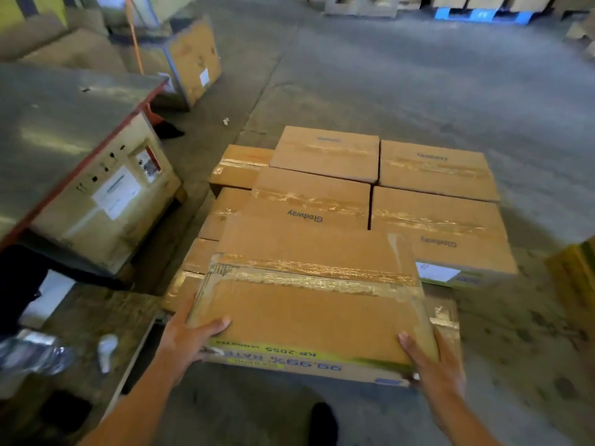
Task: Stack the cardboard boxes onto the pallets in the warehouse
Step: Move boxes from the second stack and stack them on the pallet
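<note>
Left grip (190, 338) and right grip (433, 368) curl round near corners of taped cardboard box (315, 304), thumbs on top; looks stiff, bulky, fairly heavy, so support bottom edges

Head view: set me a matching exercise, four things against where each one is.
Things:
1. held box
2. blue pallet
3. metal-topped machine
4. dark shoe

Places:
a. far top right
b. between the left hand and the right hand
c. bottom edge, centre
d. left of the stacked boxes

Pairs: 1-b, 2-a, 3-d, 4-c
</note>
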`<state>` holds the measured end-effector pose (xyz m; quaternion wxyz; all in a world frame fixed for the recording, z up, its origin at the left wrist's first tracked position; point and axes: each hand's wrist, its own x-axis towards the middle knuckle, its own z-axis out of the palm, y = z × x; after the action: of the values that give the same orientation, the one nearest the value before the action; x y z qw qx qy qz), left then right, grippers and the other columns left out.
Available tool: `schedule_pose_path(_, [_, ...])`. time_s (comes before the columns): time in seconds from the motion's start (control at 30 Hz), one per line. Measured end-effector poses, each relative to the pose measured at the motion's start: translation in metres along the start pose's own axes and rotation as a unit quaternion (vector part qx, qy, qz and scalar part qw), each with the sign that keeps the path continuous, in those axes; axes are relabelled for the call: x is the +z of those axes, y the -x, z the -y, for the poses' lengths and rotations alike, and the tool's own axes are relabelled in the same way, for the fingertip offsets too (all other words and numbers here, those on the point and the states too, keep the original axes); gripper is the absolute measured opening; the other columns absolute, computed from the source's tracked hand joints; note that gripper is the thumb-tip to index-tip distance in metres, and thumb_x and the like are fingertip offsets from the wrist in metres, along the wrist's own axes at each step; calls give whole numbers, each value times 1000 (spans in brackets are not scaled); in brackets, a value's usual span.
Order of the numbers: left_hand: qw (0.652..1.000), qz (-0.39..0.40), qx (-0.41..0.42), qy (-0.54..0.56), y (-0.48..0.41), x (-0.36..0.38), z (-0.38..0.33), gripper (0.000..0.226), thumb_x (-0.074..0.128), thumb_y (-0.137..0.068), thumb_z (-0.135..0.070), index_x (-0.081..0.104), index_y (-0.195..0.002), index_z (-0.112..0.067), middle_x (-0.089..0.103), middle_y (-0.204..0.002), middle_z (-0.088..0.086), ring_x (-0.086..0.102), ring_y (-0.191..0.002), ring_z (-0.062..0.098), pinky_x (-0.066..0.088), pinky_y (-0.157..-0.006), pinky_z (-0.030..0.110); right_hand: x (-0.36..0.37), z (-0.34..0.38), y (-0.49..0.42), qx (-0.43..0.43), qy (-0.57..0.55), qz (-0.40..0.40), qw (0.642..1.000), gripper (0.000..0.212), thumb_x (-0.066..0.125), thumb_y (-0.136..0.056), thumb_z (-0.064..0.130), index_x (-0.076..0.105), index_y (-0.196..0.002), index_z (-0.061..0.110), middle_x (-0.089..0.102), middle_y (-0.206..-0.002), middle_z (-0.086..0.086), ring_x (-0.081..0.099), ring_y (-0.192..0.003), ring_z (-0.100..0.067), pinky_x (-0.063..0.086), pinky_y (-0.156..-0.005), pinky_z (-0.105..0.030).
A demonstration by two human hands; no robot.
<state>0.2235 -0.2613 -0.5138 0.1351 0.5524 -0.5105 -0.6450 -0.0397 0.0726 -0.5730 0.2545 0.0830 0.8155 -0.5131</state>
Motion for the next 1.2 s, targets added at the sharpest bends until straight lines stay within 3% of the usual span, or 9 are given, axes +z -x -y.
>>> schedule_pose_path(0.2, [998,46,-26,-18,-87,-18,25,83,88,-65,-13,48,-136,-32,60,-126,8,67,-107,36,61,-73,58,62,-28,-28,52,18,-19,998,70,81,-45,84,50,-107,76,69,-119,15,68,-108,-21,57,-92,-52])
schedule_pose_path(0.3, [998,63,-32,-5,-130,-27,43,83,85,-66,-11,48,-138,-31,60,-127,8,67,-109,35,60,-76,60,96,-41,-34,62,27,-29,997,78,80,-47,85,48,-118,71,67,-124,12,65,-114,-23,55,-95,-54])
schedule_pose_path(0.43, [996,89,-23,-8,-178,-34,70,70,82,-73,-10,54,-127,-44,61,-127,1,64,-114,29,60,-77,57,132,-68,-48,85,30,-39,995,104,78,-48,87,37,-139,60,58,-138,7,58,-124,-26,52,-99,-56])
schedule_pose_path(0.63, [995,97,-9,-17,-233,-25,97,72,85,-70,-18,54,-128,-46,61,-129,-6,61,-118,25,58,-83,58,164,-79,-79,62,35,-57,996,97,80,-51,83,47,-137,53,64,-131,11,62,-119,-22,53,-99,-53])
schedule_pose_path(0.8, [994,105,9,-40,-252,-13,111,70,83,-75,-22,50,-131,-48,58,-129,-12,56,-121,16,53,-93,50,179,-81,-97,46,58,-61,995,93,79,-61,74,48,-142,42,59,-136,9,57,-124,-24,49,-104,-52])
schedule_pose_path(0.97, [994,91,21,-60,-251,-9,121,76,82,-79,-20,44,-139,-47,56,-123,-21,56,-113,7,51,-87,38,182,-89,-102,59,87,-64,992,114,74,-52,85,38,-150,40,52,-147,4,50,-133,-29,46,-106,-58])
schedule_pose_path(1.1, [994,87,21,-64,-251,-8,124,63,78,-82,-14,51,-123,-53,62,-107,-33,60,-101,-8,51,-84,33,184,-84,-101,64,115,-68,989,102,76,-67,73,37,-153,35,48,-150,-2,45,-137,-34,44,-108,-59])
schedule_pose_path(1.2, [993,93,20,-67,-252,-9,125,68,80,-79,-18,48,-126,-56,57,-120,-25,57,-113,4,51,-90,39,184,-85,-102,66,134,-77,986,91,75,-80,57,34,-156,28,43,-154,-6,40,-141,-35,38,-113,-55])
